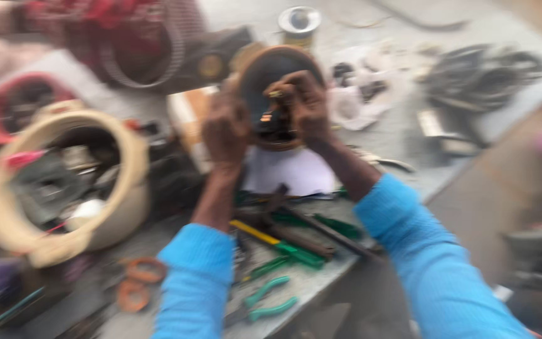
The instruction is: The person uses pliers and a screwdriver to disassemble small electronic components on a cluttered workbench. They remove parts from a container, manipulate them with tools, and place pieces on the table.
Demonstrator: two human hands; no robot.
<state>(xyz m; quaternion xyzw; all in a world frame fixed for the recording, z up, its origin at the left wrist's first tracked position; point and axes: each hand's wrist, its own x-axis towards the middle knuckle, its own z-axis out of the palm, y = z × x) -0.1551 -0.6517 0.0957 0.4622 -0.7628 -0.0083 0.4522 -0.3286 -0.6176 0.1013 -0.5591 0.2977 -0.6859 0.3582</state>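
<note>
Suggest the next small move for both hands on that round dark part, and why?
Probably keep the left hand bracing the round dark brown-rimmed part while the right hand works the small fitting at its centre: both hands already grip it, lifted above the cluttered grey bench.

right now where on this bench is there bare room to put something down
Bare grey bench top lies right of the right hand, between the white rags and the dark cable heap. The white sheet below the round dark part is also free. The near edge is crowded with pliers and screwdrivers; the beige housing fills the left.
</note>
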